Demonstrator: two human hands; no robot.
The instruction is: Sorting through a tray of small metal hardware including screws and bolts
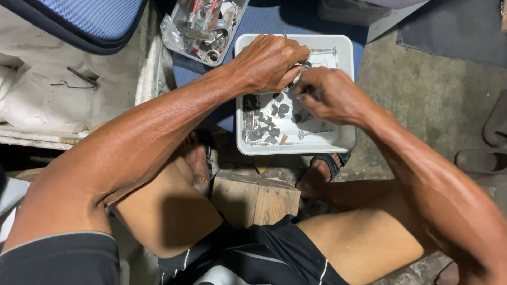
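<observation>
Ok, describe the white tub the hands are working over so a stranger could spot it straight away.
Look on the floor just past the person's sandalled feet, on the blue mat. The white square tub sits under the left hand and right hand. Unlike the clear tray behind it, it is opaque and holds small grey metal pieces.

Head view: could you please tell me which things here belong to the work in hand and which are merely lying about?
In hand:
- left hand and right hand, together on a small metal part
- white tray of grey metal pieces

Lying about:
- clear tub of fittings
- wooden block
- blue mat
- wire on the white cloth
</observation>
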